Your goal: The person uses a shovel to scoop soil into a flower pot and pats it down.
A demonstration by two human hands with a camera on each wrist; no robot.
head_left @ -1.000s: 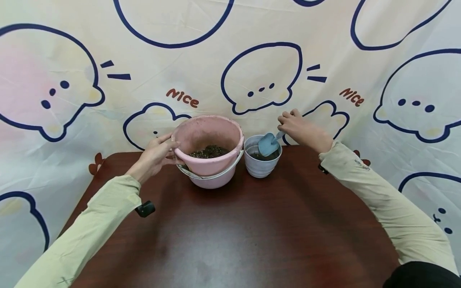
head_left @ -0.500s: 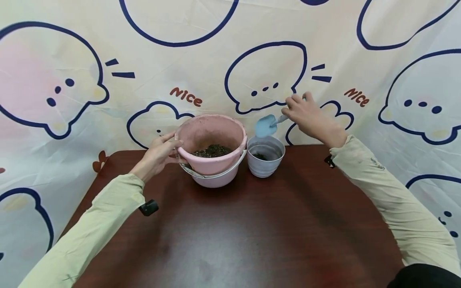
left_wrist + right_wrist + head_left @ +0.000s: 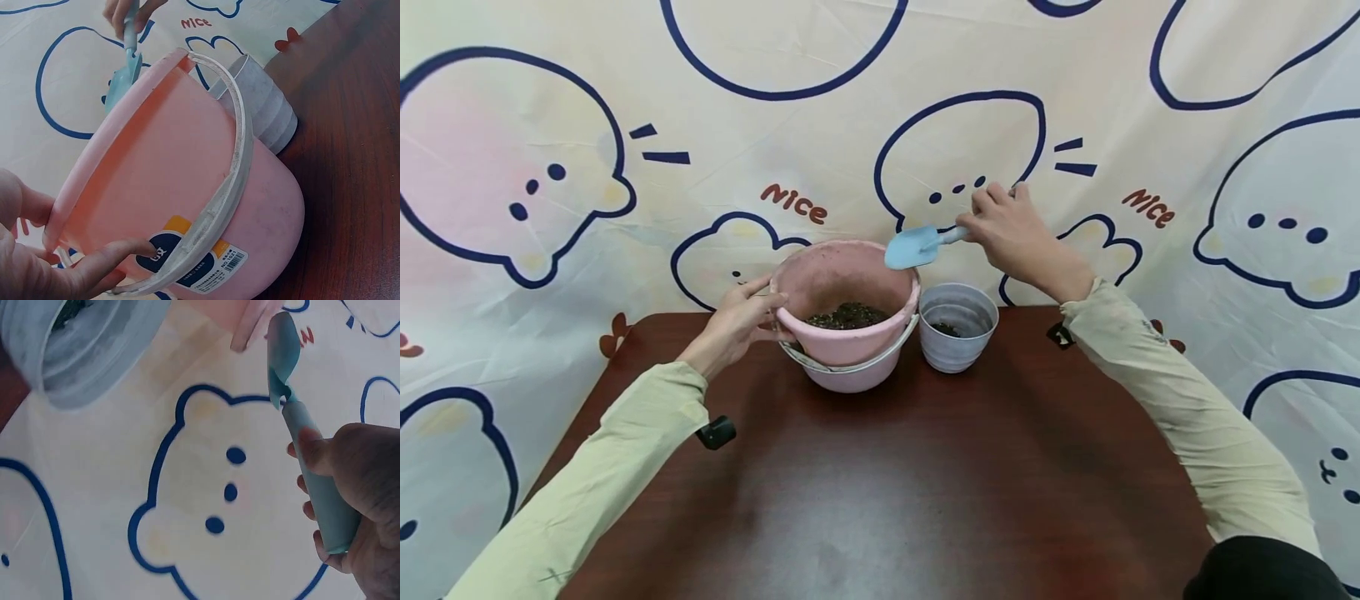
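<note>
A pink bucket (image 3: 850,340) with a white handle (image 3: 240,131) stands at the back of the table, dark soil (image 3: 847,316) inside it. My left hand (image 3: 733,327) grips its left rim, thumb on the lip and fingers against the outer wall. With curled fingers my right hand (image 3: 1018,237) holds a light-blue garden trowel (image 3: 913,247) by the handle, also plain in the right wrist view. The trowel's blade hangs above the bucket's right rim. Just right of the bucket, a grey flowerpot (image 3: 957,346) holds a little dark soil (image 3: 946,329).
The dark wooden table (image 3: 880,483) extends toward me in front of the bucket and pot. Close behind them hangs a pale curtain (image 3: 820,150) with blue cartoon outlines.
The trowel has lifted out of the flowerpot and moved left to the bucket's right rim. My left hand keeps its hold on the bucket.
</note>
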